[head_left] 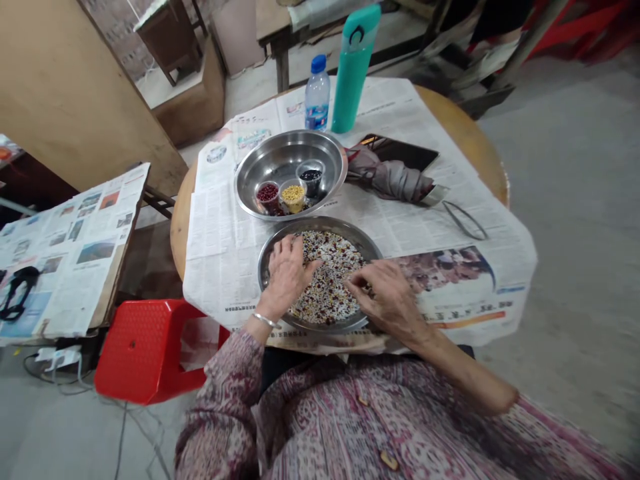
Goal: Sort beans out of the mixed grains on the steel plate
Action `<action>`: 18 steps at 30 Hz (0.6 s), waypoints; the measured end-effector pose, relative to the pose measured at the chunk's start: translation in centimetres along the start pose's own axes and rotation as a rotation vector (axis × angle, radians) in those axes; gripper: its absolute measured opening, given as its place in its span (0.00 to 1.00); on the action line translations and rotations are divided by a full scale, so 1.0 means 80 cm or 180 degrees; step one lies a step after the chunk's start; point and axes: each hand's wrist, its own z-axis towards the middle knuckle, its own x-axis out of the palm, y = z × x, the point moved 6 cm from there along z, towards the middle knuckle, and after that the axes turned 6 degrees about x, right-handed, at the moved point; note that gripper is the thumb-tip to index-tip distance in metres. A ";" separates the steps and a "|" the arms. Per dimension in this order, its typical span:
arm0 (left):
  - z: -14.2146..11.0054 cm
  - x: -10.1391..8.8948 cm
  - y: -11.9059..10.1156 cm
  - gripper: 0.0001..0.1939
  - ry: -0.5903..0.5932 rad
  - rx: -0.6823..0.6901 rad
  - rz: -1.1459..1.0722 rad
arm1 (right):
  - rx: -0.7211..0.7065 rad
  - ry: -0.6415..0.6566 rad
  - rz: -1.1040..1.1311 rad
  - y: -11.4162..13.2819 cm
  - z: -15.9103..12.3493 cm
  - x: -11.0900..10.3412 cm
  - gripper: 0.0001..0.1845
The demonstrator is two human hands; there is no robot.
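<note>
Your pan (367,241): smooth, glossy metal. Basin (273,160), your 12 o'clock: polished metal. Folded umbrella (395,179), 1 o'clock: wrinkled cloth. Stool (143,343), 9 o'clock: glossy textured plastic. Newspaper (215,227) beneath your pan: matt paper.

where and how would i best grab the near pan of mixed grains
Grip the near pan by its rim at left and right, probably two-handed, coming from outside: its far edge sits close to the farther basin, and its wide, round shape suits opposite grips that keep the loose grains level.
</note>
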 end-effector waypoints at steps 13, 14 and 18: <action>0.045 0.052 -0.082 0.11 0.0974 0.0869 -0.0477 | 0.0647 -0.0910 0.0639 -0.025 -0.021 -0.003 0.14; 0.040 0.051 -0.085 0.09 0.1080 0.1040 -0.0544 | 0.0682 -0.0943 0.0616 -0.026 -0.021 -0.004 0.14; 0.009 0.041 -0.090 0.08 0.1423 0.1488 -0.0610 | 0.0697 -0.0907 0.0534 -0.026 -0.020 -0.003 0.15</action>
